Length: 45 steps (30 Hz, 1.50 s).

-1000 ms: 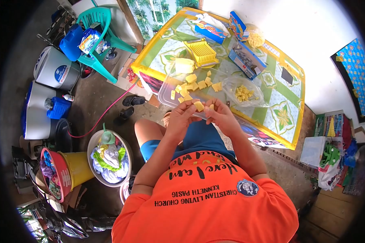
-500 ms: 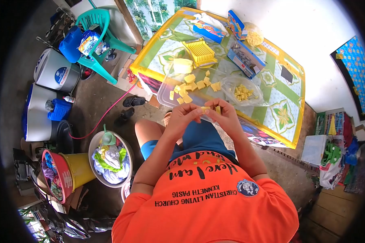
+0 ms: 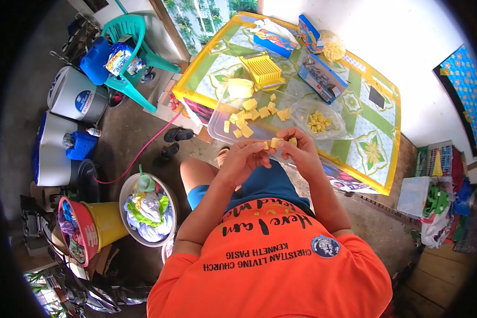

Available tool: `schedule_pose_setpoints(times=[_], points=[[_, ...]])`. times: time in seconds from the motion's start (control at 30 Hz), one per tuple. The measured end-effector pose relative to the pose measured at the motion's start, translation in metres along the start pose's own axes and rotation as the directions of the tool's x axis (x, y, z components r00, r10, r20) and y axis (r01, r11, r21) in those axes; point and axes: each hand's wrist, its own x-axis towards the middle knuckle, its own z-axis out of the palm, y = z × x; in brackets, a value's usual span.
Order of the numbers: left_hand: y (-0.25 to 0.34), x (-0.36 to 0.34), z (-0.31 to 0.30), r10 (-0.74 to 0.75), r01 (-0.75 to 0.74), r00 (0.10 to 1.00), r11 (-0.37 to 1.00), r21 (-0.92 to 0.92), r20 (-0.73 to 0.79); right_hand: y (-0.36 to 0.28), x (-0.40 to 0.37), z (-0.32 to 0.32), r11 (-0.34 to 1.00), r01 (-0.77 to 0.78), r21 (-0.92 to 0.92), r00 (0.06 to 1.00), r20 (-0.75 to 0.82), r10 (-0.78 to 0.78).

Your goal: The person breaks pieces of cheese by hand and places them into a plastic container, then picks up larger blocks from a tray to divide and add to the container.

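My left hand (image 3: pixel 245 160) pinches a small yellow piece (image 3: pixel 266 144) that looks like cheese, just over the near edge of the table. Close beside it, my right hand (image 3: pixel 300 152) grips more yellow pieces (image 3: pixel 275 142) between thumb and fingers. Beyond my hands lies a clear plastic tray (image 3: pixel 217 123) with several yellow chunks (image 3: pixel 247 115) and a larger pale yellow block (image 3: pixel 240 88). A clear bowl (image 3: pixel 338 129) to the right holds smaller cubes (image 3: pixel 318 122). A yellow slotted slicer (image 3: pixel 263 69) sits behind the tray.
Blue boxes (image 3: pixel 322 79) and a container of pale yellow bits (image 3: pixel 333 49) stand farther back on the patterned table (image 3: pixel 370 151). On the left are a green chair (image 3: pixel 130 87), a laundry basin (image 3: pixel 169 228) and a pink hose (image 3: pixel 127 168). Crates (image 3: pixel 434 164) line the right side.
My hands have drawn slightly apart, and my left fingers have loosened and spread a little. More yellow pieces now show at my right fingertips.
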Motion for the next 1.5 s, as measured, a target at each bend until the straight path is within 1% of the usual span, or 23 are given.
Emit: schedule_pose_setpoints(times=[0.17, 0.37, 0.47, 0.67, 0.8, 0.87, 1.07, 1.2, 1.3, 1.37, 1.4, 1.47, 1.5], points=[[0.000, 0.002, 0.001, 0.010, -0.009, 1.000, 0.998, -0.062, 0.008, 0.003, 0.000, 0.001, 0.997, -0.023, 0.071, 0.999, -0.044, 0.026], [0.001, 0.003, -0.003, -0.056, 0.051, 0.998, 0.986, -0.162, -0.028, 0.002, 0.001, 0.004, 0.996, -0.045, 0.079, 0.997, -0.052, 0.049], [-0.005, 0.008, -0.014, -0.015, 0.016, 1.000, 0.997, -0.077, 0.024, 0.003, 0.001, 0.005, 0.998, -0.042, 0.050, 0.998, -0.040, 0.044], [-0.005, 0.008, -0.004, -0.053, 0.049, 0.997, 0.996, -0.076, -0.051, 0.005, 0.001, 0.008, 1.000, -0.020, -0.010, 0.999, -0.047, 0.020], [-0.010, 0.009, -0.003, -0.026, 0.028, 0.998, 0.998, 0.057, -0.051, 0.004, 0.001, 0.011, 0.997, 0.006, -0.075, 0.999, -0.039, -0.009], [-0.011, 0.009, -0.002, 0.001, 0.005, 0.999, 0.991, 0.132, -0.044, 0.002, 0.001, 0.013, 0.996, -0.007, -0.084, 0.999, -0.038, 0.004], [-0.009, 0.006, -0.006, -0.010, 0.009, 1.000, 0.999, 0.043, 0.010, 0.005, 0.000, 0.008, 1.000, -0.029, -0.011, 0.999, -0.017, 0.029], [-0.005, 0.007, -0.006, -0.038, 0.037, 0.999, 0.999, -0.040, -0.009, 0.005, 0.001, 0.007, 0.997, -0.071, 0.002, 0.997, -0.017, 0.071], [-0.009, 0.010, -0.010, -0.036, 0.033, 0.999, 0.993, -0.114, -0.026, 0.009, 0.003, 0.007, 0.995, -0.070, 0.070, 0.998, 0.011, 0.070], [-0.007, 0.009, -0.006, -0.023, 0.013, 0.997, 0.989, -0.147, -0.068, 0.008, 0.003, 0.007, 0.983, -0.118, 0.143, 0.993, 0.002, 0.119], [-0.006, 0.009, -0.006, -0.033, 0.022, 0.997, 0.988, -0.150, -0.073, 0.008, 0.003, 0.007, 0.973, -0.142, 0.180, 0.989, -0.001, 0.145], [-0.004, 0.009, -0.005, -0.053, 0.039, 0.995, 0.987, -0.157, -0.085, 0.008, 0.002, 0.006, 0.976, -0.143, 0.162, 0.990, 0.012, 0.143], [-0.005, 0.009, -0.005, -0.042, 0.032, 0.995, 0.993, -0.114, -0.086, 0.008, 0.002, 0.006, 0.978, -0.144, 0.154, 0.990, 0.019, 0.142]])
